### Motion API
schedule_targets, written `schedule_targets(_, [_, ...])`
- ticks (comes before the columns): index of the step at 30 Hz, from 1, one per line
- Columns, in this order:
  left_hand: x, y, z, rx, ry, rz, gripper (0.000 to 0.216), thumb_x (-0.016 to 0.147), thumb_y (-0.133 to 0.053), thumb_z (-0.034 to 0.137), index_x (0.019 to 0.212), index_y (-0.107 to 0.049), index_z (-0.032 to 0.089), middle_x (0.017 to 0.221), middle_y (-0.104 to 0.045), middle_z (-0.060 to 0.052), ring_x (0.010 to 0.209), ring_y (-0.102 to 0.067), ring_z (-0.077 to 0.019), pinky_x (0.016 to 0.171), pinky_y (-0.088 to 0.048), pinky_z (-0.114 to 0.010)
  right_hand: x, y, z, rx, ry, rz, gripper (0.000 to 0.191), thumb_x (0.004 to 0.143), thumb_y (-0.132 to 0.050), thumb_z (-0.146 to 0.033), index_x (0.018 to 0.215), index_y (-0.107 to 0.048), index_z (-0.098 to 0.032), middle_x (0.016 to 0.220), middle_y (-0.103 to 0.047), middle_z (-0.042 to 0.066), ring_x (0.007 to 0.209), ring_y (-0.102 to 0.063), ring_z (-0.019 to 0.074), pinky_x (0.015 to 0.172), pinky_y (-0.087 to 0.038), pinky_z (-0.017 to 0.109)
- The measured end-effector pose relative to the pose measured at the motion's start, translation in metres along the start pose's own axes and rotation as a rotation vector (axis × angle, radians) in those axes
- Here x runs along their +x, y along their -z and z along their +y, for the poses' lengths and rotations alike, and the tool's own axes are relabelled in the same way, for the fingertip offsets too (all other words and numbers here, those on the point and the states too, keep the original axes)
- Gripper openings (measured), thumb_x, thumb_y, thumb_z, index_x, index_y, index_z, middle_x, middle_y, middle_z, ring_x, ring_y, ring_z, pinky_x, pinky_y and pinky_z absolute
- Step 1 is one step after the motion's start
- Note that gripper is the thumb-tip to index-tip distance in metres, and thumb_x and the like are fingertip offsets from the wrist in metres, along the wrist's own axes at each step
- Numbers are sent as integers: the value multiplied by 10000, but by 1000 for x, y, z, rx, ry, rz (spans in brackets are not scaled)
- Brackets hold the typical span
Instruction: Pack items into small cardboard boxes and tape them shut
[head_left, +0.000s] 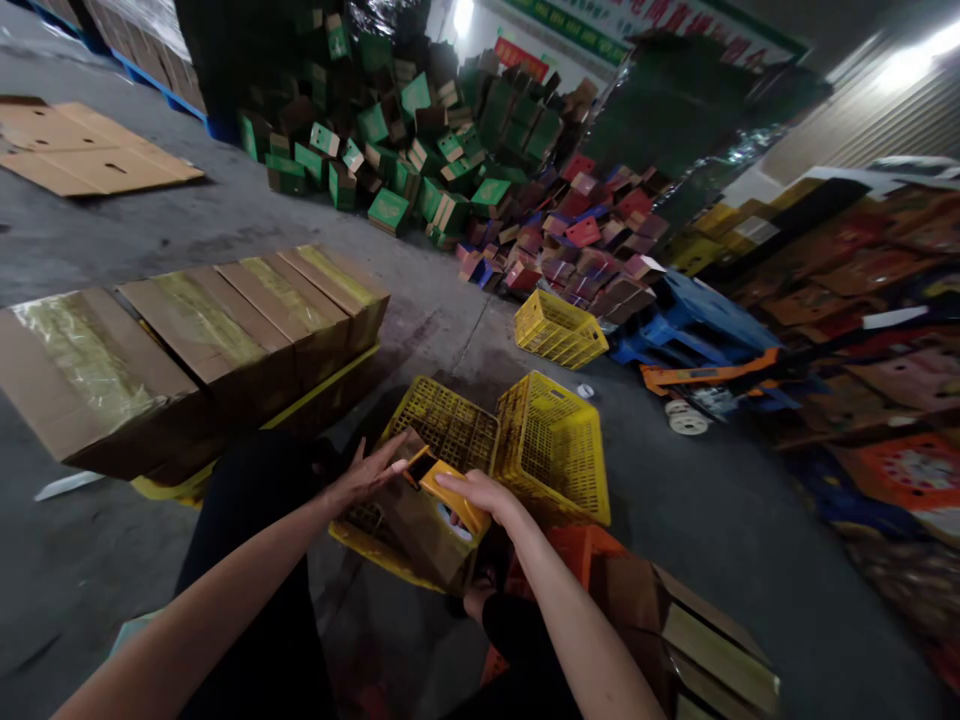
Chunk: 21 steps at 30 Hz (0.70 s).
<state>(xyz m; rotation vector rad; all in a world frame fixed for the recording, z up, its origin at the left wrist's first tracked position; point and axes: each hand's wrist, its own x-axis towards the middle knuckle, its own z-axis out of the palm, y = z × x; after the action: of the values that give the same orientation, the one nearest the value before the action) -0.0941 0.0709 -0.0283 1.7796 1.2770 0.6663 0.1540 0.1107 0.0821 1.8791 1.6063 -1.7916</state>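
Note:
My left hand [365,473] lies with fingers stretched out against the top left side of a small brown and orange carton [421,520] held in front of me. My right hand [480,493] is closed over the carton's orange upper edge on the right. The carton hangs just above a yellow plastic crate [442,420] lying tilted on the floor. A second yellow crate [559,450] stands right beside it.
A row of flat brown cardboard bundles [187,340] lies on a yellow pallet to my left. Behind are heaps of green boxes [405,150] and red boxes [585,240], a third yellow crate [559,328], blue pallets [690,325]. Folded cartons [697,630] sit at lower right.

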Motion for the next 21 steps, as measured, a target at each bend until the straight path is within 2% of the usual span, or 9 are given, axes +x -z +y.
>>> schedule_targets(3, [-3,-6,-2,150,-62,10,728,1004,-308,682,1624,-123,347,1674,-210,-85,1543,-210,-295,1196,93,-639,-5,0,11,-11,-20,-13,467,914,-593,-591,808,-686,-146,571,-705,61,530,-663,189,539,-546,263])
schedule_targets(7, [-4,-21,-10,387,-151,57,868,922,-368,790,1620,-193,305,1652,-269,-129,1526,-261,-317,1196,103,-625,-2,-4,15,-15,-23,18,474,908,-594,-607,800,-670,-151,572,-701,58,517,-661,183,519,-535,251])
schedule_targets(10, [-2,-31,-16,477,-206,104,991,851,-396,860,1624,-200,272,1633,-311,-158,1512,-289,-335,1213,84,-590,3,-7,13,-28,-40,33,479,904,-598,-617,790,-667,-157,568,-698,58,503,-655,177,505,-523,240])
schedule_targets(13, [-2,-38,-19,541,-242,126,1099,790,-439,897,1628,-181,236,1638,-291,-175,1512,-279,-355,1228,51,-561,7,-7,9,-47,-74,43,458,914,-598,-596,788,-665,-160,548,-689,53,493,-652,180,501,-524,242])
schedule_targets(21, [-3,-43,-22,704,-215,146,1059,815,-395,893,1626,-185,245,1666,-228,-130,1520,-258,-330,1224,65,-566,17,-1,5,-88,-138,22,474,902,-619,-603,749,-666,-157,559,-703,69,516,-675,196,514,-526,240])
